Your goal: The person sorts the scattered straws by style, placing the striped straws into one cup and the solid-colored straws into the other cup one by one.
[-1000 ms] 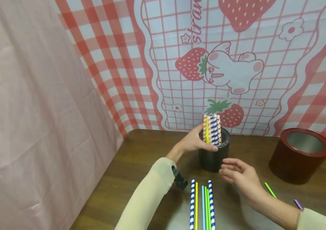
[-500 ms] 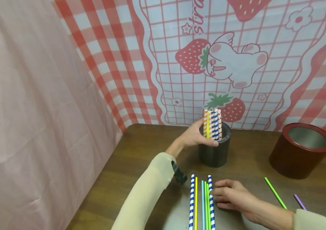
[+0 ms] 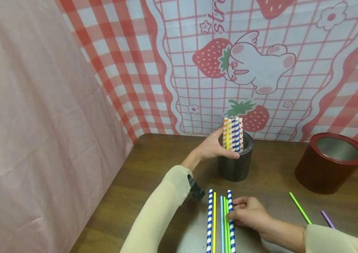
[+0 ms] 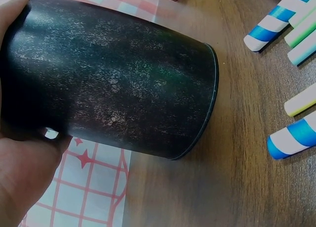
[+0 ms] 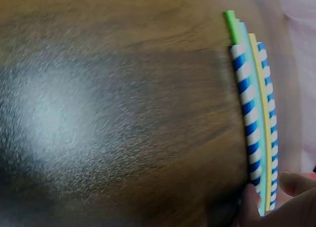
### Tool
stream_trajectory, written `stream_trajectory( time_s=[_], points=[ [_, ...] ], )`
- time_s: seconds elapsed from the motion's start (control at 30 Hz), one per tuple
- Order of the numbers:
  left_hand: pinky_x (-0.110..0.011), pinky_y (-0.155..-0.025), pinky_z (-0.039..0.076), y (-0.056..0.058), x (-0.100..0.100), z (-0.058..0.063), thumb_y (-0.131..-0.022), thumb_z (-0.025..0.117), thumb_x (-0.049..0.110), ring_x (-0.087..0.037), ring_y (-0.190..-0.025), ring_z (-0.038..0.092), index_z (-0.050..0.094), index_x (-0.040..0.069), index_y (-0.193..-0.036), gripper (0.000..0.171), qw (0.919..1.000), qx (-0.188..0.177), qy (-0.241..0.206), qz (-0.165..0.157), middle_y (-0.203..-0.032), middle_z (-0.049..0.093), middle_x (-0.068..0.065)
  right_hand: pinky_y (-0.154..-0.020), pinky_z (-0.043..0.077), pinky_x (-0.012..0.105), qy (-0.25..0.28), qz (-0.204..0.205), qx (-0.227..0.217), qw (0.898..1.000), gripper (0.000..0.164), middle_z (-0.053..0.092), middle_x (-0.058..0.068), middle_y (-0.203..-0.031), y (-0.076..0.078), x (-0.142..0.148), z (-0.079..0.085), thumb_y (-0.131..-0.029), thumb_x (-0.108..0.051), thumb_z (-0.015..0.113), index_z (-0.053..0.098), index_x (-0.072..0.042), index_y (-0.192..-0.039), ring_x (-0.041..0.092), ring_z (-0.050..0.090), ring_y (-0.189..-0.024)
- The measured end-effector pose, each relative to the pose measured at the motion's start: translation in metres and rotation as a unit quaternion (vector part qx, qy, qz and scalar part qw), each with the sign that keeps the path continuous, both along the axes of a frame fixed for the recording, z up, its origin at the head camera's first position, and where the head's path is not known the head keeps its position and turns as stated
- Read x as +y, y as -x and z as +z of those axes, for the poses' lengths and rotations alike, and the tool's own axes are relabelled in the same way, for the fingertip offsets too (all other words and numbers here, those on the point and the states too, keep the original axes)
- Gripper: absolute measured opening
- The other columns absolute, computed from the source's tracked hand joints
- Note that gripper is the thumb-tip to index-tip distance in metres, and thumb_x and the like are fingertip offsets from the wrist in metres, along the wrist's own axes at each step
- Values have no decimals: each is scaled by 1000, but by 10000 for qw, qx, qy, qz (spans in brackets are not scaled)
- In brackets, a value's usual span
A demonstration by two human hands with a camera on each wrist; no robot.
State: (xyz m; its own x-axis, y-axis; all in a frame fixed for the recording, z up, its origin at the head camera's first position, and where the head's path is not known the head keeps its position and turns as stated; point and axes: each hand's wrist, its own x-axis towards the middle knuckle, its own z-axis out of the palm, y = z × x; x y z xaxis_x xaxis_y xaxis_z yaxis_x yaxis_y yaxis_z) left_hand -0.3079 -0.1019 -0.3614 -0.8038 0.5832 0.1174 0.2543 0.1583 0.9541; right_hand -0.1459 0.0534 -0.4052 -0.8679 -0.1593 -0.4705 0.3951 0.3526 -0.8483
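Observation:
My left hand [image 3: 213, 147] grips the upper part of a dark canister [image 3: 234, 168], thumb along the front of its rim. Orange-striped, yellow, blue-striped and red-dotted straws [image 3: 235, 135] stand bunched inside it. In the left wrist view the canister's mottled black side [image 4: 118, 79] fills much of the picture. My right hand [image 3: 251, 214] pinches a blue-and-white striped straw [image 3: 230, 225] on the table, thumb tip over it. To its left lie green straws [image 3: 226, 228], a light blue straw [image 3: 222, 221], a yellow straw [image 3: 214, 218] and another blue-and-white striped straw [image 3: 209, 218].
A dark red canister [image 3: 330, 168] stands at the back right. In front of it lie a green straw [image 3: 299, 207] and a purple straw [image 3: 327, 218]. Behind the wooden table [image 3: 166, 158] hangs a strawberry-print cloth [image 3: 182, 88]; a pink curtain [image 3: 39, 140] hangs on the left.
My right hand has come down and left from beside the dark canister to the striped straw, its fingers closing on it. The left hand keeps its grip; the view has tilted slightly downward.

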Motion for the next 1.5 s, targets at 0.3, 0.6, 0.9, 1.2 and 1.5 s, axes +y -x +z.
stream_trajectory(
  time_s=[0.3, 0.6, 0.9, 1.2, 1.5],
  points=[
    [-25, -92, 47, 1, 1, 2, -73, 82, 4, -12, -102, 61, 42, 18, -136, 76, 9999, -116, -49, -8, -117, 61, 0, -69, 44, 29, -1457, 65, 1288, 9809, 51, 61, 1, -80, -4, -2, -6, -52, -5, 82, 65, 0, -100, 17, 55, -77],
    [-26, -92, 48, 0, 1, -1, -72, 82, 3, -12, -101, 62, 43, 17, -136, 76, 9999, -57, -90, -35, -115, 62, -1, -55, 56, 30, -692, -359, 1051, 9914, 49, 58, 8, -82, -10, -5, -9, -53, 7, 74, 63, 7, -101, 15, 58, -65],
    [-26, -92, 48, -5, 2, 4, -72, 81, 0, -12, -99, 62, 43, 14, -137, 76, 9998, -166, -128, 3, -113, 63, -1, -58, 57, 33, -213, -510, 650, 9964, 47, 56, 12, -87, -11, -7, -7, -60, 8, 73, 61, 11, -104, 17, 57, -71],
    [-26, -93, 47, -1, 1, -2, -73, 82, 3, -11, -101, 62, 43, 19, -136, 76, 9999, -97, -112, -28, -115, 62, 1, -61, 56, 33, 184, -593, 365, 9974, 50, 64, 11, -89, -9, -4, -6, -63, 7, 66, 57, 16, -111, 16, 60, -74],
    [-26, -92, 48, -2, -1, -1, -73, 82, 5, -12, -101, 62, 43, 20, -136, 76, 9999, -96, -97, -40, -115, 62, 2, -68, 57, 33, 539, -502, 197, 9971, 51, 65, 8, -91, -1, 12, 2, -71, 4, 62, 51, 19, -119, 15, 61, -74]
  ],
)
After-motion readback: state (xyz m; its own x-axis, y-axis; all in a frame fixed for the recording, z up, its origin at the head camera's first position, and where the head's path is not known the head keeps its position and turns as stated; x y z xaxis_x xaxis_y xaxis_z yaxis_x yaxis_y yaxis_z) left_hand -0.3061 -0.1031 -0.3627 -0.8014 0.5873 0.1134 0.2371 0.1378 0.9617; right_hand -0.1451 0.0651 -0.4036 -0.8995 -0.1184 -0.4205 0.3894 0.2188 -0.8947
